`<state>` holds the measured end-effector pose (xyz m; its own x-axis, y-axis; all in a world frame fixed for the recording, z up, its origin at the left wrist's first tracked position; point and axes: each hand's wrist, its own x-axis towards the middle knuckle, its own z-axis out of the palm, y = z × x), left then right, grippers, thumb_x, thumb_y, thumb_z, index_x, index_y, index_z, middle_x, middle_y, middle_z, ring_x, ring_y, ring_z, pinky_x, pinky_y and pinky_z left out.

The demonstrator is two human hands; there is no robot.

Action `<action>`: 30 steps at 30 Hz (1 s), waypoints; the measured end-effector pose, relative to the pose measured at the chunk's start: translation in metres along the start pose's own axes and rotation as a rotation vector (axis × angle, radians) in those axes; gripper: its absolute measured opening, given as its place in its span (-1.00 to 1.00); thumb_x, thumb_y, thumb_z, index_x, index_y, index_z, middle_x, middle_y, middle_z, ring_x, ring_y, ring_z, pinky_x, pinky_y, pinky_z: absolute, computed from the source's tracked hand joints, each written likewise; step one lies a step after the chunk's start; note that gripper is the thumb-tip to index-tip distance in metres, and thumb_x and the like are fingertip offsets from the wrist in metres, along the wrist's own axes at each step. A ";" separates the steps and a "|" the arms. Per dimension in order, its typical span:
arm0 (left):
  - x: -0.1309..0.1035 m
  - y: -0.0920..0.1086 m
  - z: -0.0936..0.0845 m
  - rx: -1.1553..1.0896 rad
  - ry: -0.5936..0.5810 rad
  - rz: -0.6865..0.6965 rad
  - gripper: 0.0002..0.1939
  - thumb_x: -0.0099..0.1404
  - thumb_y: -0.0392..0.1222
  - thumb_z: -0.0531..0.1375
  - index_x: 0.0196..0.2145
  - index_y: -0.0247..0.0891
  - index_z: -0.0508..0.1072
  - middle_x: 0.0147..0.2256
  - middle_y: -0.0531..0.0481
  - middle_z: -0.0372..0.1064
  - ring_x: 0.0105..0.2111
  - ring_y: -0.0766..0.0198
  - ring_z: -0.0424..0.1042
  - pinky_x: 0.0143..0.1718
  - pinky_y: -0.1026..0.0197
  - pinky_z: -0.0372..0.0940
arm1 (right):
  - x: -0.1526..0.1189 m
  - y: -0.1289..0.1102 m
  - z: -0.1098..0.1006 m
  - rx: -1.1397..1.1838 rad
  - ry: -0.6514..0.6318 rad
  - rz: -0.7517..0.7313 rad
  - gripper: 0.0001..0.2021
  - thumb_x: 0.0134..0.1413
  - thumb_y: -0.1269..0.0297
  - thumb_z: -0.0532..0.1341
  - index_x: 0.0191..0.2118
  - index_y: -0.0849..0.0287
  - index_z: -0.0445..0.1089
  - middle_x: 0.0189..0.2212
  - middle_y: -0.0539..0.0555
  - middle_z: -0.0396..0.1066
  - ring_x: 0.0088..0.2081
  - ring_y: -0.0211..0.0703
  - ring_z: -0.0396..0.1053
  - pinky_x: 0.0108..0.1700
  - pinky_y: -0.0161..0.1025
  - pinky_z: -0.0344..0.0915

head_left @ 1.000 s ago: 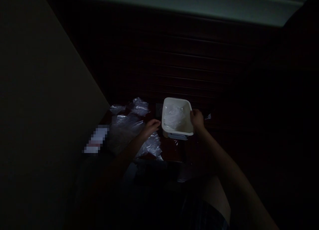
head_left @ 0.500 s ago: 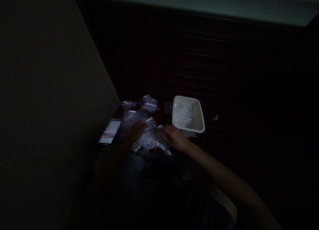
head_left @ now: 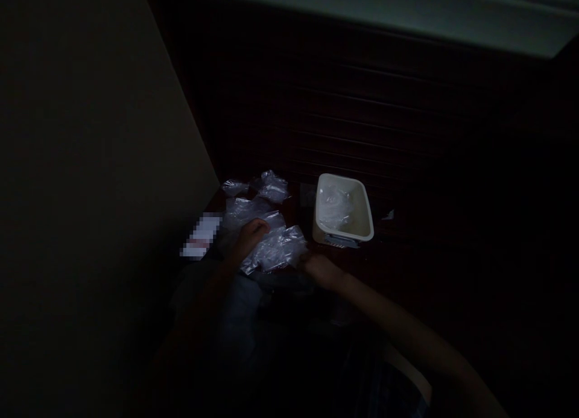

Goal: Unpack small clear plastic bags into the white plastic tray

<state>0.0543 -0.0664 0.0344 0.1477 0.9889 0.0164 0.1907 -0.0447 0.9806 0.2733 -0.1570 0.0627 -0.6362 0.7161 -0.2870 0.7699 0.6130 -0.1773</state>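
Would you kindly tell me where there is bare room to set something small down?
A narrow strip of dark surface looks bare between the loose plastic and the white container. Inside, the container's right side looks free beside the bunched plastic. The loose plastic is crowded, with the left hand over it and right hand alongside.

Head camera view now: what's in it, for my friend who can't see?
A person's left hand is over crumpled clear plastic, the right hand at its edge, in dim light. Beyond stands an open white box with more plastic inside.

Bare forearms [head_left: 407, 323], dark checked clothing [head_left: 384, 385]
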 end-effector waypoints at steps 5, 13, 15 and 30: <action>0.004 0.006 0.001 -0.112 -0.008 -0.046 -0.88 0.02 -0.15 0.15 -0.50 -0.25 0.41 -0.46 0.01 0.38 -0.37 0.22 0.37 -0.28 0.22 0.22 | 0.009 -0.002 -0.032 -0.089 0.153 0.036 -0.82 0.12 0.46 0.04 -0.29 0.27 0.38 -0.29 0.20 0.41 -0.25 -0.10 0.36 -0.23 -0.22 0.21; 0.015 0.023 0.006 -0.427 -0.023 -0.205 -0.74 0.08 -0.01 0.20 -0.44 -0.30 0.42 -0.37 -0.12 0.44 -0.21 0.07 0.37 -0.15 0.09 0.23 | 0.043 0.017 -0.103 0.188 0.544 0.137 -0.80 0.14 0.27 0.06 -0.30 0.23 0.39 -0.33 0.14 0.39 -0.30 -0.18 0.33 -0.27 -0.30 0.17; 0.018 0.019 0.006 -0.559 -0.057 -0.248 -0.57 0.17 0.17 0.07 -0.38 -0.29 0.42 -0.27 -0.17 0.45 -0.14 0.03 0.37 -0.14 0.05 0.25 | 0.057 0.032 -0.109 0.259 0.598 0.196 -0.80 0.12 0.25 0.08 -0.34 0.23 0.40 -0.35 0.14 0.41 -0.32 -0.18 0.34 -0.29 -0.30 0.16; 0.029 -0.008 0.000 -0.632 0.137 -0.177 -0.63 -0.06 0.02 0.31 -0.39 -0.29 0.35 -0.34 -0.05 0.43 -0.24 0.15 0.44 -0.12 0.08 0.28 | 0.129 0.083 -0.082 1.096 0.564 0.174 -0.68 -0.30 0.05 0.30 -0.53 0.20 0.25 -0.62 -0.11 0.26 -0.56 -0.36 0.20 -0.46 -0.37 0.15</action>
<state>0.0573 -0.0371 0.0273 0.0337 0.9846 -0.1713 -0.4104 0.1699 0.8959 0.2509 0.0137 0.0876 -0.2449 0.9695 0.0105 0.3089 0.0883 -0.9470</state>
